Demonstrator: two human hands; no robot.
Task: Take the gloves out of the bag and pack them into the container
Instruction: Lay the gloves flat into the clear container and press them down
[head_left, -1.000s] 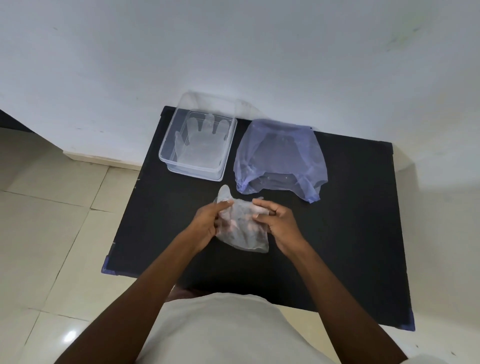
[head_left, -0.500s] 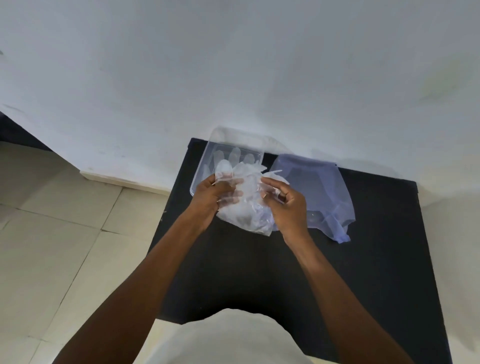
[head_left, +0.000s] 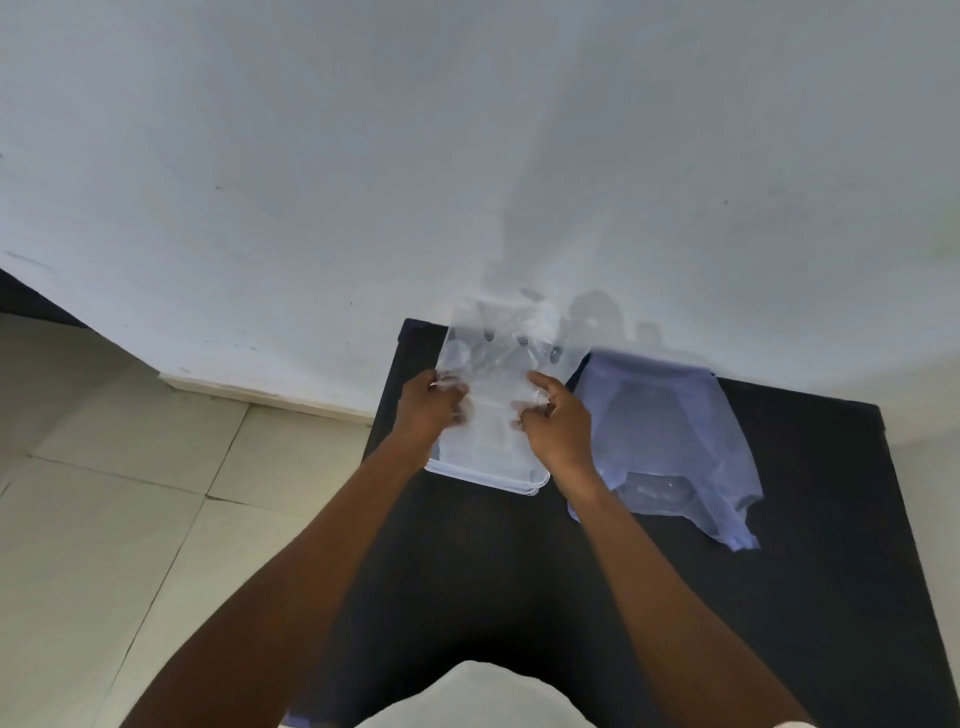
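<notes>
A clear plastic container (head_left: 485, 480) stands at the far left of the black table (head_left: 805, 545), against the wall. A thin see-through glove (head_left: 501, 364) is spread over its opening, fingers pointing to the wall. My left hand (head_left: 428, 415) pinches the glove's left edge and my right hand (head_left: 558, 423) pinches its right edge, both over the container. The pale blue plastic bag (head_left: 670, 441) lies crumpled just right of the container, with more clear plastic dimly visible inside.
A white wall (head_left: 467, 156) rises directly behind the table. Beige tiled floor (head_left: 130, 519) lies to the left, below the table's left edge. My light shirt (head_left: 467, 696) shows at the bottom.
Both hands carried the glove from the table's middle up and away to the container, and the glove went from bunched to spread flat over it. The camera tilted upward.
</notes>
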